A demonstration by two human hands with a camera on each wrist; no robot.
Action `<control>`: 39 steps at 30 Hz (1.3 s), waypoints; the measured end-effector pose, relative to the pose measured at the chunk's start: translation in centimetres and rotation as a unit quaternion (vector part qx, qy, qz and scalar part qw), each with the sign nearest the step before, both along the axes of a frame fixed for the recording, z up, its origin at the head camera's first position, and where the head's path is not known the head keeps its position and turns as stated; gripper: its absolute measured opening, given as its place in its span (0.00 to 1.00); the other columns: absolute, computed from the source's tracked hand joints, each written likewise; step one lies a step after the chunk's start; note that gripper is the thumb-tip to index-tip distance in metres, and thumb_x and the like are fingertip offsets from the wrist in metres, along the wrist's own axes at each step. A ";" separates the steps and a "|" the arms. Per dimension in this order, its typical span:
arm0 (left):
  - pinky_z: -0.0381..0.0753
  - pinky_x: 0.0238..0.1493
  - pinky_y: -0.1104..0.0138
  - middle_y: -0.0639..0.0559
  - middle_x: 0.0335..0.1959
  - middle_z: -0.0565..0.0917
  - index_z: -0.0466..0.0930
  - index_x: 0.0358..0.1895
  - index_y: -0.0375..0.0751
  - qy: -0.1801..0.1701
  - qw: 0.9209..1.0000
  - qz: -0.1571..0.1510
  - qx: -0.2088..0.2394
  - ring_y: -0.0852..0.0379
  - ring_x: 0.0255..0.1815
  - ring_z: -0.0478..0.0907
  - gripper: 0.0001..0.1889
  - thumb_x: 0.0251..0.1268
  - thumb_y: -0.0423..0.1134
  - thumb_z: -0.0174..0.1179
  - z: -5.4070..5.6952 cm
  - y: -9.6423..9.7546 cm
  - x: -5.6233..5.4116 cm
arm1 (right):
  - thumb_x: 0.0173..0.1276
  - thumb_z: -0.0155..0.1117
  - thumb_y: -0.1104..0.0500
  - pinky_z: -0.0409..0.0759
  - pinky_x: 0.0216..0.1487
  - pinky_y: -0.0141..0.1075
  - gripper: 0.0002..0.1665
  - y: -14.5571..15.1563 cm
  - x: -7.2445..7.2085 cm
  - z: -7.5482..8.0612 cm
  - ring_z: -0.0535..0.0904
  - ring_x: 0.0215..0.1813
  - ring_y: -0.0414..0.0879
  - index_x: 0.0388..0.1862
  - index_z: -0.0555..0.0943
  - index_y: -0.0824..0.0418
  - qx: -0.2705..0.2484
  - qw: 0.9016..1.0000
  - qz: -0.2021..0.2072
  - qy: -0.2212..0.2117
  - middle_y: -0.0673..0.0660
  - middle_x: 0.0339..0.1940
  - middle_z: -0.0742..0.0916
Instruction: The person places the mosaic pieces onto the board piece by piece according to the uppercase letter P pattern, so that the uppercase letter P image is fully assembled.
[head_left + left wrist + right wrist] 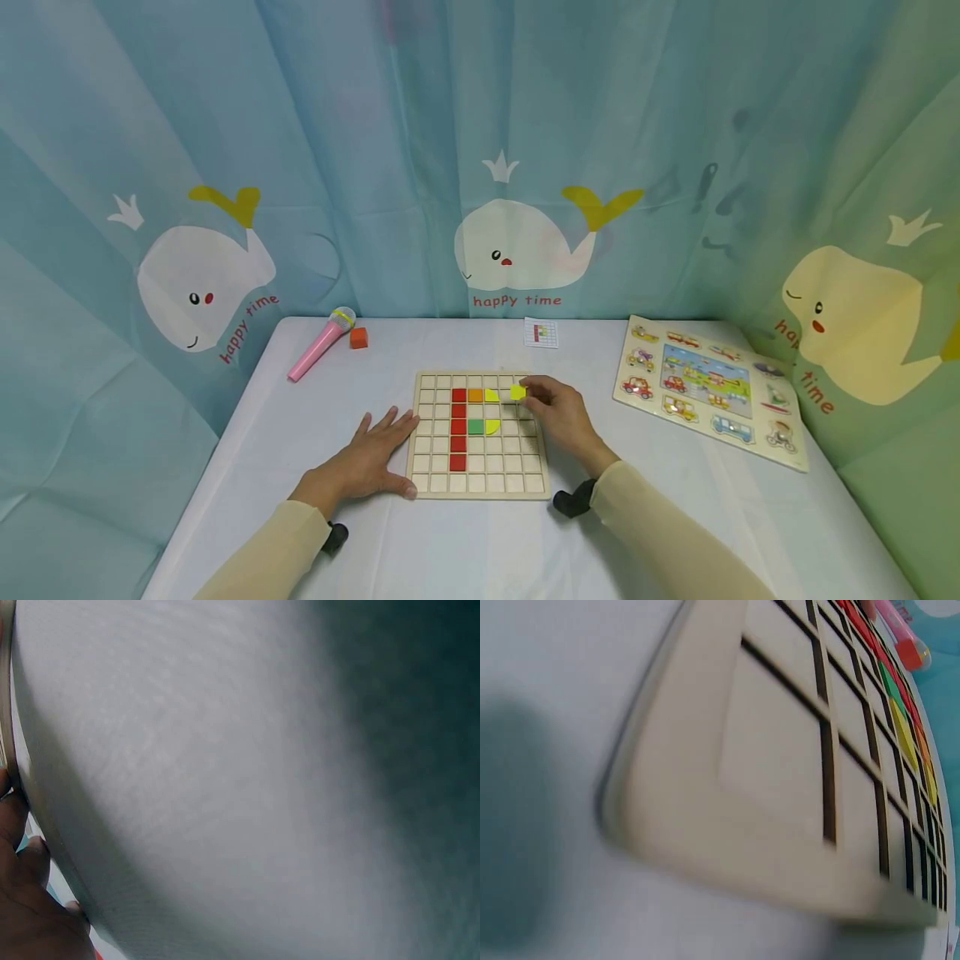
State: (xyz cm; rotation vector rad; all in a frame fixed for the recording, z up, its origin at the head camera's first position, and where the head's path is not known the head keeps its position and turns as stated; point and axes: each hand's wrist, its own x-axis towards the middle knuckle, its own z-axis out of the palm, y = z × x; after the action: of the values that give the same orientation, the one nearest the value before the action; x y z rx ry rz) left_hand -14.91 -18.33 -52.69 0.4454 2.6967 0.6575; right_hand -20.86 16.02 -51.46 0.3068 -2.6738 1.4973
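A wooden grid board (pixel 514 462) lies on the table, its corner close up in the right wrist view. In it sit a column of red square tiles (pixel 458 427), an orange tile (pixel 476 395), a green tile (pixel 476 427) and two yellow pieces, the lower one (pixel 492 427) rounded. Over the board's upper right part, my right hand (pixel 558 421) pinches a small yellow tile (pixel 517 392) between thumb and fingers. My left hand (pixel 367 458) rests with spread fingers at the board's left edge; in the left wrist view only part of the hand (pixel 34 900) shows.
At the back left lie a pink toy microphone (pixel 321 346) and an orange block (pixel 358 337). A small pattern card (pixel 541 332) lies behind the board. To the right is a vehicle picture puzzle (pixel 712 392). A whale-printed curtain (pixel 405 250) surrounds the table.
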 end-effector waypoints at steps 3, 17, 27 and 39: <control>0.32 0.88 0.44 0.52 0.87 0.57 0.56 0.86 0.48 -0.002 1.000 -0.001 -0.002 0.47 0.90 0.42 0.64 0.44 0.60 0.83 0.0 0.0 0.0 | 0.72 0.71 0.66 0.84 0.44 0.31 0.17 -0.7 0.0 -0.1 0.84 0.45 0.47 0.58 0.86 0.63 -0.002 1.000 0.004 -0.001 0.58 0.45 0.89; 0.32 0.88 0.44 0.52 0.87 0.57 0.56 0.86 0.48 -0.003 1.000 -0.001 -0.007 0.47 0.90 0.42 0.64 0.44 0.61 0.83 -0.1 0.0 -0.1 | 0.72 0.70 0.67 0.82 0.43 0.33 0.15 -2.9 0.1 -0.7 0.81 0.41 0.45 0.56 0.86 0.63 0.016 0.999 0.017 -0.026 0.54 0.40 0.89; 0.31 0.88 0.43 0.52 0.87 0.57 0.56 0.86 0.48 -0.001 1.000 -0.007 0.000 0.47 0.90 0.43 0.64 0.44 0.62 0.82 -0.2 -0.1 -0.3 | 0.71 0.71 0.65 0.81 0.46 0.39 0.13 -3.6 0.2 -1.1 0.78 0.41 0.45 0.53 0.87 0.62 0.062 0.997 0.022 -0.045 0.52 0.39 0.87; 0.31 0.87 0.42 0.50 0.87 0.57 0.56 0.86 0.46 -0.001 1.000 -0.016 0.011 0.45 0.90 0.43 0.64 0.45 0.62 0.82 0.0 -0.3 -0.2 | 0.71 0.71 0.64 0.84 0.47 0.42 0.13 -3.8 0.1 -1.1 0.80 0.42 0.44 0.54 0.88 0.61 0.104 0.993 0.030 -0.051 0.51 0.41 0.89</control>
State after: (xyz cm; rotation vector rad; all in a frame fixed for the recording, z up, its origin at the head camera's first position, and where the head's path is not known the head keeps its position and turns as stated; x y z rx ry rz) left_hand -15.08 -18.66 -52.72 0.4924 2.6778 0.6781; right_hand -20.80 12.19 -52.59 0.3331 -2.9326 1.2837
